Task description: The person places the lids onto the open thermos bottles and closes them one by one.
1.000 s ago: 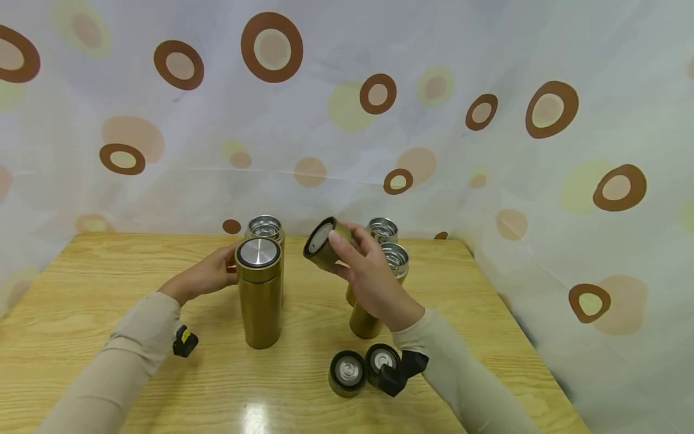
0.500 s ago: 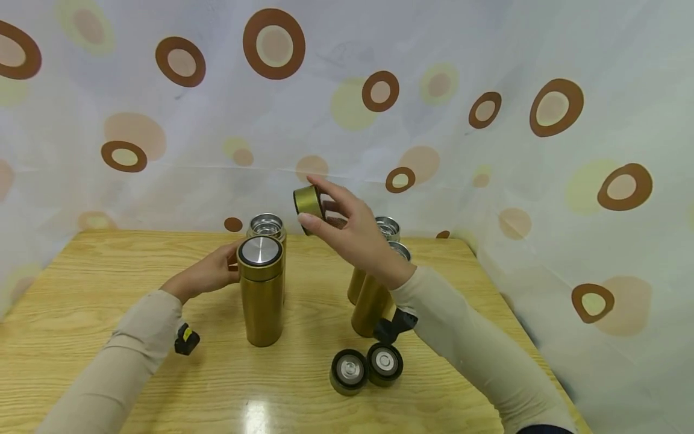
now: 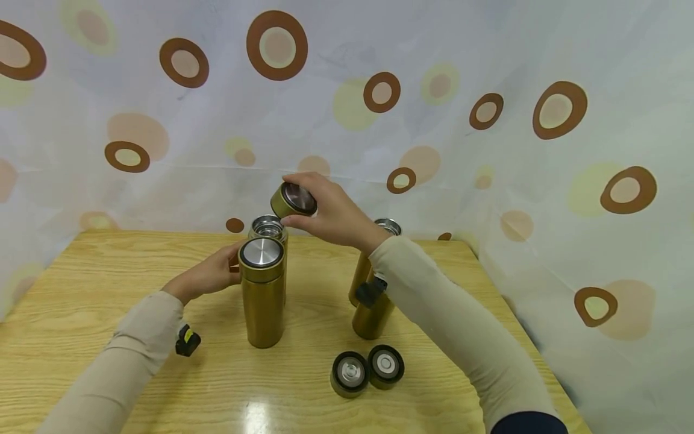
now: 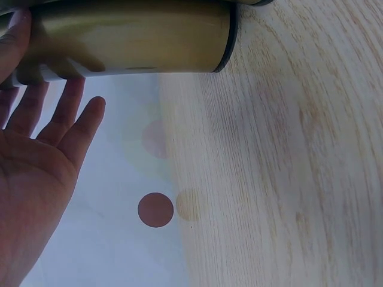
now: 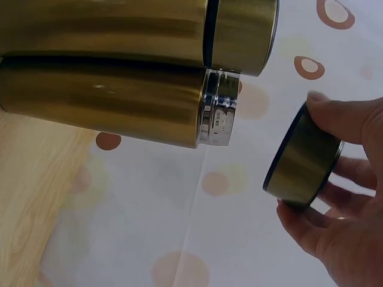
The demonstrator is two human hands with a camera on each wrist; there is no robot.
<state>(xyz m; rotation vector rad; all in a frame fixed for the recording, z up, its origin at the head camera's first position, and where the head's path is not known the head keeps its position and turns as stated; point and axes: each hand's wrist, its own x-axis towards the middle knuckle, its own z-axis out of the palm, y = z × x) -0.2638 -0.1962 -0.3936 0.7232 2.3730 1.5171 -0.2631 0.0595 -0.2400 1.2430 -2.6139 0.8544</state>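
My right hand [image 3: 331,211] pinches a gold thermos lid [image 3: 284,202] between thumb and fingers, its metal top tipped toward the head camera. The lid is tilted, up and to the right of an uncapped gold thermos flask [image 3: 268,225]. In the right wrist view a gap shows between the lid [image 5: 305,158] and the flask's steel neck [image 5: 218,110]. My left hand [image 3: 214,274] grips that uncapped flask, thumb on one side and fingers on the other in the left wrist view. A capped gold thermos flask [image 3: 262,307] stands just in front, partly hiding it.
Two more uncapped thermos flasks stand to the right, the nearer flask [image 3: 374,313] mostly behind my right forearm. Two lids, a left lid [image 3: 349,374] and a right lid [image 3: 386,366], lie upside down in front of them. A patterned cloth [image 3: 325,120] hangs behind the wooden table [image 3: 135,259].
My right hand has carried the lid left and up, turning it so its underside no longer faces the head camera, then lowered toward the uncapped flask. The left hand stays in place.
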